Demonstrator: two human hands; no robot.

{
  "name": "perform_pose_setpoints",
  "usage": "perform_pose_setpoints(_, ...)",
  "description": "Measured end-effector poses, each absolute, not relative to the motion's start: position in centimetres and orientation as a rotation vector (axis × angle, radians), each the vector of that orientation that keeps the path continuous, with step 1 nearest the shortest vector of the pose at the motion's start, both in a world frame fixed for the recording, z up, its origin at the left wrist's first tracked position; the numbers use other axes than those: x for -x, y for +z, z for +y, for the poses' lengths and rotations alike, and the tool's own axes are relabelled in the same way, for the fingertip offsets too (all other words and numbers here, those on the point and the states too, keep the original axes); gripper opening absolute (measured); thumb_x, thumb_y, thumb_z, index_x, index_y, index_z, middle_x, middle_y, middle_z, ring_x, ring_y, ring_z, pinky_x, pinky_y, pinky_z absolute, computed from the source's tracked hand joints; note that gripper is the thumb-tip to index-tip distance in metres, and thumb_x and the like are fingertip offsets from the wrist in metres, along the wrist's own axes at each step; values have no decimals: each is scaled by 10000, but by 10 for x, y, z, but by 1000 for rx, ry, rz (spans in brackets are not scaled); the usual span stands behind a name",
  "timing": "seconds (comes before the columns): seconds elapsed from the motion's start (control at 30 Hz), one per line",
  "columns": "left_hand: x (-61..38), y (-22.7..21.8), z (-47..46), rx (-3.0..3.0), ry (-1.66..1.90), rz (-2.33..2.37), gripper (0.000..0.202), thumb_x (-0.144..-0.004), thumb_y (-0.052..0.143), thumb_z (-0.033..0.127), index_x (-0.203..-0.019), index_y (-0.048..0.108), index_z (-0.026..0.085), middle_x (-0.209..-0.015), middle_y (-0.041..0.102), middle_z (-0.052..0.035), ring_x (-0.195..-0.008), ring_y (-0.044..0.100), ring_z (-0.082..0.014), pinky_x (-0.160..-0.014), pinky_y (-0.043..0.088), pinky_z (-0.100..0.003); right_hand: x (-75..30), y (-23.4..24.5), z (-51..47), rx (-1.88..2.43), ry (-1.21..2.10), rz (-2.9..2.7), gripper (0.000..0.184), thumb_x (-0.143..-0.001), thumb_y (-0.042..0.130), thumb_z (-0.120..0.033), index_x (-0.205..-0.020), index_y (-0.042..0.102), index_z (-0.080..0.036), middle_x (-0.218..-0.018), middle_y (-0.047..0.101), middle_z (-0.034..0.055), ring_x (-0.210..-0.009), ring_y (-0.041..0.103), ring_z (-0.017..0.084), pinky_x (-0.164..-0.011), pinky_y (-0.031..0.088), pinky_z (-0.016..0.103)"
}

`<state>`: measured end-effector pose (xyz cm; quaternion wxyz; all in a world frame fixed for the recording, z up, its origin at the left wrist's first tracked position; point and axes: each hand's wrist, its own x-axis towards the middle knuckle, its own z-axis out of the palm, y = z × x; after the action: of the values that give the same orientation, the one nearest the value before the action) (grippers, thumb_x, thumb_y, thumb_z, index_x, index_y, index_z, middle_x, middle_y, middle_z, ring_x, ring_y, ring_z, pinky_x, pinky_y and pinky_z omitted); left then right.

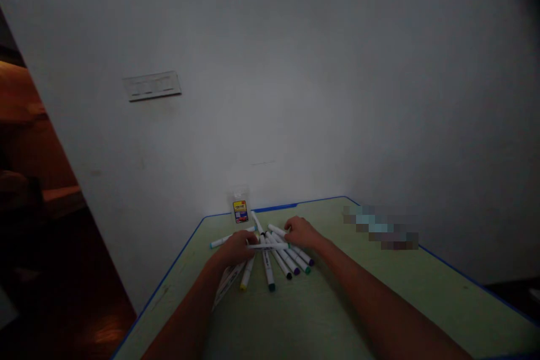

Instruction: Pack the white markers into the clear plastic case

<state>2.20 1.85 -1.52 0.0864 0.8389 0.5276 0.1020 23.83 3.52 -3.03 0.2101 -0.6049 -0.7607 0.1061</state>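
Observation:
My left hand (239, 244) is closed on a white marker (270, 246), which lies crosswise above several others and points right with its green end. My right hand (301, 232) curls its fingers round another white marker (276, 231) at the right of the spread. Beneath and between the hands, white markers fan out toward me: one with a dark teal end (271, 287), one with a yellow end (243, 287), others with black, purple and green ends. A light-blue-ended marker (219, 242) lies left of my left hand. My left wrist partly covers more markers.
A clear plastic case (240, 208) with a yellow and blue label stands at the back of the pale green table (358, 292), against the wall. Blue trim runs along the table edge. A blurred-out patch (382, 228) covers something at the right edge. A switch plate (152, 86) is on the wall.

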Motion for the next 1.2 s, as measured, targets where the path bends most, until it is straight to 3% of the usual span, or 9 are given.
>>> perform_pose_setpoints(0.4, -23, -13, 17, -2500, 301, 1578, 229, -655, 513, 269, -829, 626, 172, -831, 618, -22, -763, 554, -158, -669, 409, -229, -240, -33, 35, 1695, 358, -2148, 177, -681, 544, -261, -754, 664, -154, -797, 657, 83, -740, 594, 172, -606, 385, 218)
perform_pose_setpoints(0.97, -22, -14, 16, -2468, 352, 1622, 262, -659, 511, 288, -862, 626, 167, -882, 628, -38, -818, 563, -191, -711, 425, -256, -244, -33, 33, 1822, 267, -2110, 194, -618, 536, -172, -789, 626, -149, -827, 643, 104, -768, 598, 205, -582, 393, 241)
perform_pose_setpoints(1.2, -22, -15, 17, -2465, 355, 1615, 254, -650, 528, 281, -855, 623, 165, -880, 625, -36, -815, 563, -179, -713, 425, -247, -244, -32, 31, 1809, 260, -2151, 232, -624, 581, -262, -838, 611, -177, -874, 636, 78, -811, 589, 202, -618, 401, 240)
